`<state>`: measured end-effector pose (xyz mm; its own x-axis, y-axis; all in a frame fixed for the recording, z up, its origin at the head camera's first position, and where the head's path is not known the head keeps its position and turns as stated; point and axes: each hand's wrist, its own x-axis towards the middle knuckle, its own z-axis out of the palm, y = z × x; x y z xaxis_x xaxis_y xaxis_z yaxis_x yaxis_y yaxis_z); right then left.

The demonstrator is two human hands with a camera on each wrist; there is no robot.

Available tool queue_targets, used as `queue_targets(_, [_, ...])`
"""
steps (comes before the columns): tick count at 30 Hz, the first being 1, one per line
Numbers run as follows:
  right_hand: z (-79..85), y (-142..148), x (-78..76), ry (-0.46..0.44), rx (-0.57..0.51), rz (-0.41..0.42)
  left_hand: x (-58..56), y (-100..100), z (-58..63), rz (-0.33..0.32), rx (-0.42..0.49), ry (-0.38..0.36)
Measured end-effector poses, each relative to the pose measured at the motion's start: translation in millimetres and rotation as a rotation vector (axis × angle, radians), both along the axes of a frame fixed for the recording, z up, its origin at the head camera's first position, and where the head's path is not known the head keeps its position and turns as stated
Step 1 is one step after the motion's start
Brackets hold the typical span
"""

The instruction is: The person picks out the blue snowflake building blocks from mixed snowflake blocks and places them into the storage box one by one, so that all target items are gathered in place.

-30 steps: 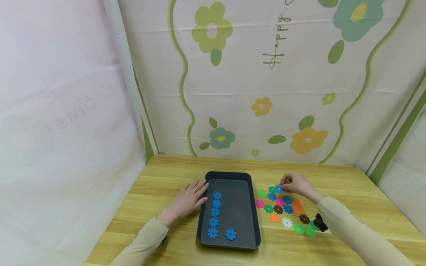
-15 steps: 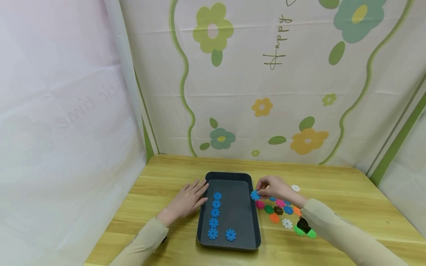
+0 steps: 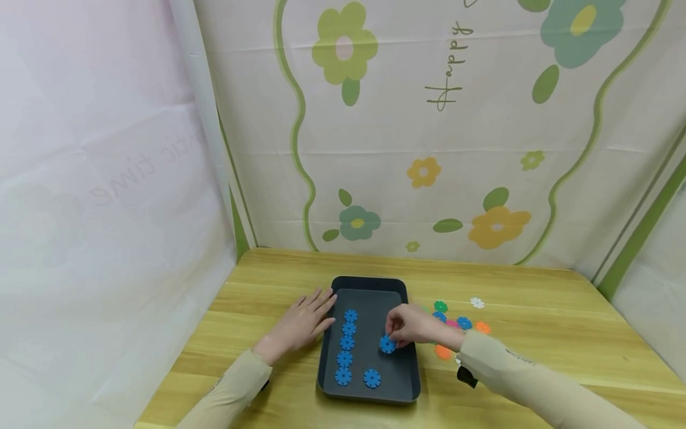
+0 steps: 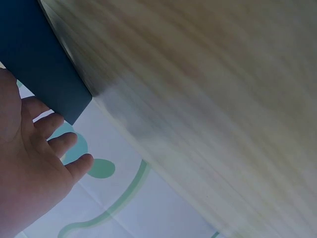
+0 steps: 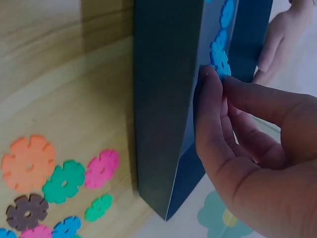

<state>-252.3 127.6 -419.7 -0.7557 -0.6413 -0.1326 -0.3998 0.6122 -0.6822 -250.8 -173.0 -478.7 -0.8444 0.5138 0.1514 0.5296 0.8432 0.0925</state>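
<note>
A dark grey rectangular tray (image 3: 370,390) lies on the wooden table. My right hand (image 3: 415,325) is over its right half, pinching a blue notched plastic disc (image 3: 387,344) between thumb and fingertips. In the right wrist view the same blue disc (image 5: 219,59) shows at the tips of the right hand (image 5: 247,134). Along the tray's left side runs a column of several blue discs (image 3: 346,342), and one more blue disc (image 3: 372,378) lies near the front. My left hand (image 3: 302,322) rests with spread, straight fingers against the tray's left rim, as the left wrist view also shows the left hand (image 4: 44,148).
Right of the tray, loose notched discs are scattered on the table, among them an orange disc (image 5: 28,163), a pink disc (image 5: 102,168) and a brown disc (image 5: 27,212). A white disc (image 3: 477,302) lies farther back. A flower-printed cloth (image 3: 375,119) hangs behind the table (image 3: 289,268).
My right hand has picked a blue disc from the scattered pile and carried it left, across the tray's right rim, into the tray area. The left hand has stayed at the left rim.
</note>
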Motion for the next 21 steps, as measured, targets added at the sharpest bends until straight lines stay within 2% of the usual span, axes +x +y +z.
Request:
queue_targets(6, [-8.1,-10,6.6,-0.031,0.027,0.013,-0.1,0,-0.1,-0.001,0.005,0.002])
queue_targets(21, [-18.6,-18,12.1,-0.051,0.002,0.047,-1.9,0,-2.5,-0.004,0.001,0.008])
